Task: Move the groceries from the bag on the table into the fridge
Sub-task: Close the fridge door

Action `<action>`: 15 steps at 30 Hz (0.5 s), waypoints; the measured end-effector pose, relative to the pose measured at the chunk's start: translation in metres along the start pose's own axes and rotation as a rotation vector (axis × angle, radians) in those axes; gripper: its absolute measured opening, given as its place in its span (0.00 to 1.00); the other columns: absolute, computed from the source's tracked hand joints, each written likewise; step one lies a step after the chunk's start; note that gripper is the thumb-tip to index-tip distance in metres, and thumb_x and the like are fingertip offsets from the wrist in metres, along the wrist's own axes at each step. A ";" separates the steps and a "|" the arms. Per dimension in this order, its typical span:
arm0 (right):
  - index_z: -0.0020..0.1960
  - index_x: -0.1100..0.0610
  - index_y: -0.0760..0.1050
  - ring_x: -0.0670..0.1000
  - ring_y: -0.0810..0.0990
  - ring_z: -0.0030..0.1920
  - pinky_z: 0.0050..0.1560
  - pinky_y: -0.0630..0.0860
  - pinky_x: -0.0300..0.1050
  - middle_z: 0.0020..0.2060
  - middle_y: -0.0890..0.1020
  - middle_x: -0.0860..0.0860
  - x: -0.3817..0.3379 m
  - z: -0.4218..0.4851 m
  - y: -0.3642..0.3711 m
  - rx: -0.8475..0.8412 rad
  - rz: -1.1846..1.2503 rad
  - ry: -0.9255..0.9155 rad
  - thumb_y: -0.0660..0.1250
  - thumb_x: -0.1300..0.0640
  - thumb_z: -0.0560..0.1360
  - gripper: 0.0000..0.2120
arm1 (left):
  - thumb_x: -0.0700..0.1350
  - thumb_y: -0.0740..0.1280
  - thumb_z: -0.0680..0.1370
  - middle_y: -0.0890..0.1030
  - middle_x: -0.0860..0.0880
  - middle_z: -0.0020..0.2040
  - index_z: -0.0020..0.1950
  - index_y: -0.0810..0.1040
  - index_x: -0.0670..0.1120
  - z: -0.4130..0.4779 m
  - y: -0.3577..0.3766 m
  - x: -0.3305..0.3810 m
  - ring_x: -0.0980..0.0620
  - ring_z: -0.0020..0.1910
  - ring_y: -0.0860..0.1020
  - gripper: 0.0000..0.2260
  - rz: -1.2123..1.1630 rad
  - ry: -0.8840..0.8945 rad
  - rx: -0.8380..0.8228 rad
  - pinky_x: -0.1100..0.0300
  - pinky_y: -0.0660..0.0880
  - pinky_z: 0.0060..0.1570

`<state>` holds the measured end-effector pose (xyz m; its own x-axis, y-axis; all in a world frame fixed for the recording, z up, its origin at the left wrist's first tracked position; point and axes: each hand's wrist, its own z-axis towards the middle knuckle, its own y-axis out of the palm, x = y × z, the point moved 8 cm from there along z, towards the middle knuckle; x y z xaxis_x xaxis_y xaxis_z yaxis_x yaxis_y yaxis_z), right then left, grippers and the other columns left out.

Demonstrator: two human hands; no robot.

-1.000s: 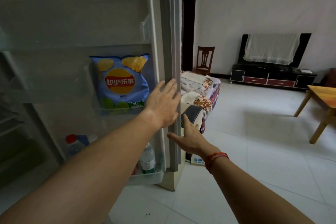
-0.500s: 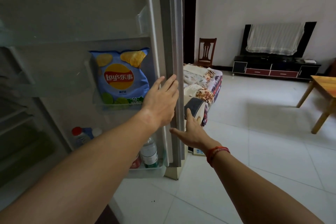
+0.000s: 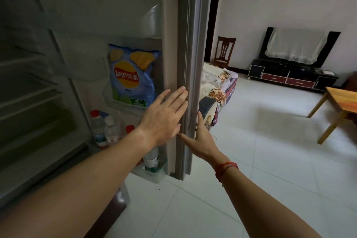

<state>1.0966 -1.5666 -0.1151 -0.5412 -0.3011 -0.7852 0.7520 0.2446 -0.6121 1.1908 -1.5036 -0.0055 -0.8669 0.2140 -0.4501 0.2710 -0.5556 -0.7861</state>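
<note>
With the blue Lay's crisp bag (image 3: 131,77) and clear plastic bottles (image 3: 99,128) shelved in the grey fridge door (image 3: 193,44), the left hand (image 3: 164,116) and right hand (image 3: 201,141) pressed its edge with flat, empty grips, loading seemingly done.

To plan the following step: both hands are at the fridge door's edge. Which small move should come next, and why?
Probably push the door shut with the right hand, pulling the left hand clear: chips bag and bottles already sit in its shelves.
</note>
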 end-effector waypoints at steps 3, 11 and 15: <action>0.82 0.49 0.36 0.55 0.57 0.80 0.76 0.61 0.51 0.82 0.51 0.52 -0.012 -0.032 0.014 0.015 -0.009 -0.012 0.73 0.41 0.74 0.54 | 0.54 0.67 0.75 0.59 0.41 0.79 0.75 0.66 0.42 -0.034 -0.016 -0.001 0.45 0.79 0.53 0.31 -0.043 -0.013 0.018 0.44 0.59 0.74; 0.82 0.47 0.38 0.52 0.70 0.72 0.70 0.72 0.49 0.78 0.62 0.54 -0.051 -0.114 0.052 -0.002 -0.111 -0.180 0.72 0.45 0.76 0.51 | 0.54 0.66 0.75 0.59 0.41 0.79 0.77 0.64 0.43 -0.129 -0.057 -0.010 0.45 0.79 0.53 0.33 -0.156 -0.128 0.027 0.44 0.59 0.75; 0.82 0.46 0.36 0.51 0.70 0.72 0.70 0.74 0.50 0.77 0.65 0.53 -0.069 -0.140 0.081 -0.050 -0.145 -0.274 0.69 0.44 0.77 0.49 | 0.55 0.66 0.76 0.58 0.43 0.79 0.77 0.61 0.44 -0.177 -0.071 -0.022 0.46 0.79 0.52 0.33 -0.221 -0.205 0.033 0.45 0.60 0.75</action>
<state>1.1420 -1.3974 -0.1235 -0.5151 -0.5714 -0.6389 0.6509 0.2242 -0.7253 1.2647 -1.3262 -0.0148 -0.9708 0.1676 -0.1718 0.0555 -0.5397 -0.8400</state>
